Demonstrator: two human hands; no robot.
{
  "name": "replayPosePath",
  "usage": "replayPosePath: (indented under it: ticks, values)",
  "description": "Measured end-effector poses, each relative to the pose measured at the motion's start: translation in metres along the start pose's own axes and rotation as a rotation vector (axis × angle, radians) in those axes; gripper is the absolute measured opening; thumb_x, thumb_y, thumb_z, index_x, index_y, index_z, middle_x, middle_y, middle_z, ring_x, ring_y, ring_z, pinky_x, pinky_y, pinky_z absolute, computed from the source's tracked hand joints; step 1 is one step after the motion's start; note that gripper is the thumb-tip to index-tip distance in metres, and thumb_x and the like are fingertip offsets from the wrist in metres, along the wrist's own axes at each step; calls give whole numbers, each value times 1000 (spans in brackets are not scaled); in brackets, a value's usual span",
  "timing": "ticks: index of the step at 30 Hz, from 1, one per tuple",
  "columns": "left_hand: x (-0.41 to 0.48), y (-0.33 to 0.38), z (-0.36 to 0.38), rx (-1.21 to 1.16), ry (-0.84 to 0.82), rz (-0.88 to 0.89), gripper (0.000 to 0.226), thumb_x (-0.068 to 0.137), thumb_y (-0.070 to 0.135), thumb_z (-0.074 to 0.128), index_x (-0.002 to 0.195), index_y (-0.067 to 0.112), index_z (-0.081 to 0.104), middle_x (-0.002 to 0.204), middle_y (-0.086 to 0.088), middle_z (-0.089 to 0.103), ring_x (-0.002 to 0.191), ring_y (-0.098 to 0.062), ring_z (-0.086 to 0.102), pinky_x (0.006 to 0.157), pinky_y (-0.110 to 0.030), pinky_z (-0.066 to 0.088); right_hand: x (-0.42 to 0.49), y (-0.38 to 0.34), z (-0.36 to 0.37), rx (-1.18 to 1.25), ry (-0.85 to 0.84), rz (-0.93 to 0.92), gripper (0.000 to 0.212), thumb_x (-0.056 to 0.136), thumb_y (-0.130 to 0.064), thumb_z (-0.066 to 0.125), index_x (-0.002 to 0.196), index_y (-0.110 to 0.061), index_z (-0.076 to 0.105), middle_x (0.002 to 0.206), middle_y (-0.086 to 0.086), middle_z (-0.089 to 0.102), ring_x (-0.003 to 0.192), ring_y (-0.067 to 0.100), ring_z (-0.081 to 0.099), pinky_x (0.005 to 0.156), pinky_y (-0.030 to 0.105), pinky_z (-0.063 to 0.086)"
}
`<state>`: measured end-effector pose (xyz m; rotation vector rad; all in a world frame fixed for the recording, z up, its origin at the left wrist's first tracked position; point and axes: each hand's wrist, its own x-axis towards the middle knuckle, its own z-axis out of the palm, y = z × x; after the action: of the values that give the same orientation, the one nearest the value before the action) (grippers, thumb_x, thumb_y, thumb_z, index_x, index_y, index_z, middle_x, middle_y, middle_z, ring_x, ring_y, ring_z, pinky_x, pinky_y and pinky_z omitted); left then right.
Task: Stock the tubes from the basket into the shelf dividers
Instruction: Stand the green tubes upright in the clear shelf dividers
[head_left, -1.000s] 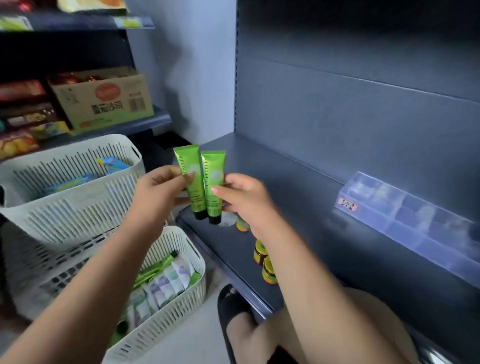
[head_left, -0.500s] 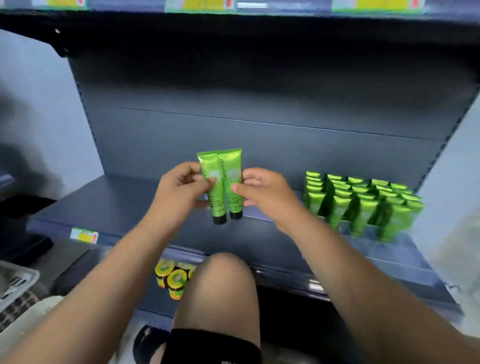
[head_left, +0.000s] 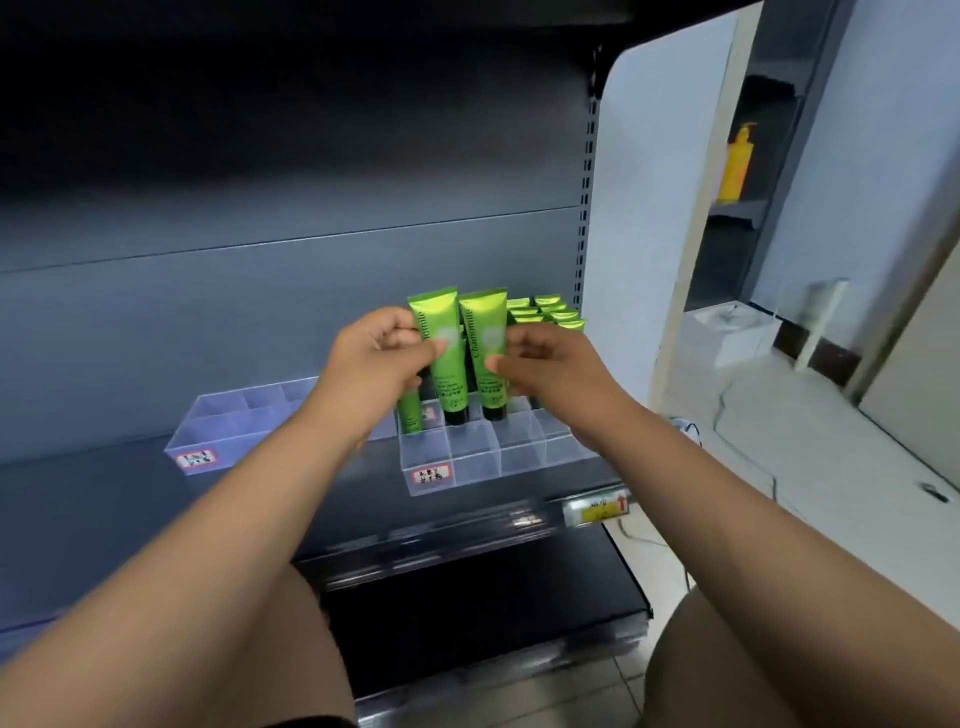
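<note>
Two green tubes with black caps stand upright, caps down, side by side in my hands. My left hand (head_left: 376, 358) grips the left tube (head_left: 441, 358) and my right hand (head_left: 545, 364) grips the right tube (head_left: 485, 358). Both tubes hang just above the clear shelf divider (head_left: 493, 457) on the dark shelf, over its front cells. Several green tubes (head_left: 550, 314) stand in that divider's back rows, partly hidden behind my hands. One more tube (head_left: 410, 415) stands at the divider's left. The basket is out of view.
A second clear divider (head_left: 228, 421) with a red label sits to the left on the same shelf (head_left: 104, 499). A yellow price tag (head_left: 597, 509) marks the shelf edge. My knees are below; a white panel and a yellow bottle (head_left: 735, 166) are to the right.
My view has swung right from the baskets to the shelf's right end. Both hands carried the two tubes along and now hold them over the divider with the stocked tubes.
</note>
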<state>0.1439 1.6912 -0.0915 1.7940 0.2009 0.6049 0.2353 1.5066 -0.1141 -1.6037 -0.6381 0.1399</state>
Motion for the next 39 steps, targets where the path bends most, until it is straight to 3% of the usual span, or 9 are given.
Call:
replayPosePath:
  ticks: [3,6,10,12,16,19,25,31,39]
  values:
    - [14,-4,31,29,-32,4,26,88,7,77,79,16,54,69,-2,54,71,-14,55,75,-39,58,1,22,-38,-7,51,-13,18,88,-8,76,95,6,67,81,13,54,77,21,55,71,36,53]
    - [25,-12,62,72,-56,34,26,88,9,78,80,10,54,66,-4,52,65,-15,54,82,-48,60,4,51,-72,17,115,-10,28,90,-8,74,94,13,56,79,11,49,80,20,53,82,43,57]
    - [36,-19,97,110,-112,73,33,89,6,77,81,-8,48,66,-9,44,65,-14,50,85,-54,58,8,83,-101,49,164,23,13,90,-10,73,81,-20,73,71,5,52,77,18,55,91,49,57]
    - [42,-21,110,116,-122,87,35,89,6,77,80,-10,47,68,-11,43,69,-16,48,84,-58,57,16,91,-109,33,195,-1,9,86,-19,76,90,-12,72,77,12,57,78,23,56,87,47,55]
    - [58,-29,135,110,-86,94,37,89,4,76,82,-12,43,73,-11,40,73,-17,46,85,-54,57,37,105,-122,23,258,7,16,89,-14,74,104,-18,76,98,4,77,96,23,72,96,43,57]
    - [67,-33,146,111,-75,96,35,90,3,75,83,-12,44,75,-12,41,75,-18,48,83,-49,59,53,113,-127,-16,286,21,15,90,-12,74,102,-20,77,92,-3,75,85,14,70,91,37,58]
    - [78,-44,156,151,-85,105,36,89,5,76,84,-13,45,76,-13,44,76,-19,52,86,-51,59,77,142,-127,-62,254,74,16,85,-14,78,100,-20,78,96,5,76,94,27,72,95,48,57]
    - [82,-53,157,169,-86,91,35,90,6,76,83,-10,46,78,-15,50,80,-22,58,84,-51,60,89,154,-120,-119,241,88,17,83,-15,79,97,-6,74,95,18,73,87,31,69,91,43,56]
    - [81,-54,161,187,-83,93,33,90,5,75,84,-12,47,77,-16,50,79,-21,58,82,-45,61,94,158,-119,-211,210,82,11,84,-15,78,93,-9,75,90,12,72,75,12,59,78,29,51]
